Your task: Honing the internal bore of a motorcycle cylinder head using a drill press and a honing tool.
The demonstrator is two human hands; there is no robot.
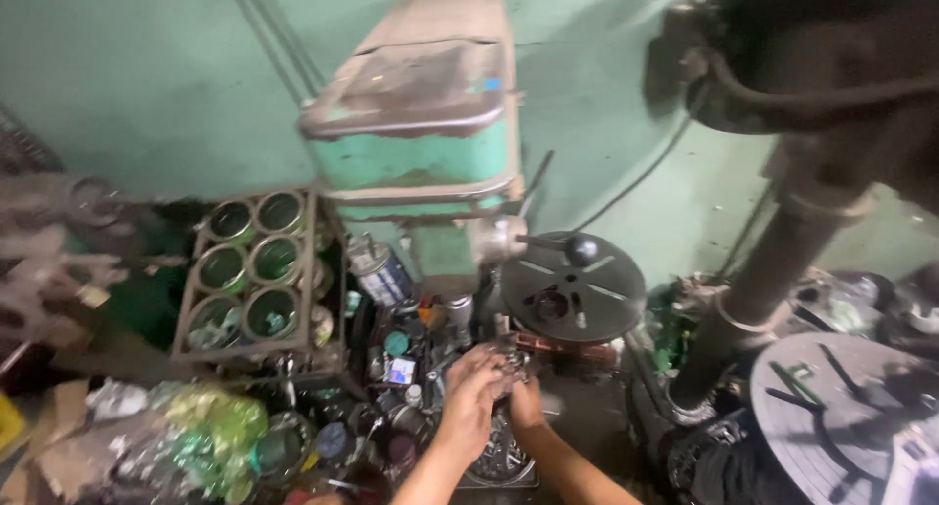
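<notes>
Hands are meeting low in the frame, at about six o'clock from the round drill table (573,288). Left hand (470,399) is curling its fingers over a small metal part (508,360), with the right hand (525,403) coming up beneath it at about four o'clock from the left. Both are pressing in close together around the part; whether either one is truly clamping it, I cannot tell, as motion blur is smearing the fingertips.

Part itself is showing only as a glinting grey lump between the knuckles, at twelve o'clock from the right hand. Its shape is not readable. Forearms are running off the bottom edge.

Drill press (421,124) is standing at twelve o'clock, a boxy green housing with worn, rusty paint and a black ball handle (582,248) sticking out at its lower right. Rack of tins (256,270) is leaning at nine o'clock from the hands, six open round cans in a rusty frame. Second round plate (841,417) is sitting at three o'clock, grey and slotted, cut off by the right edge. Dark column (773,261) is rising beside it. Clutter around the hands is too blurred to sort.
</notes>
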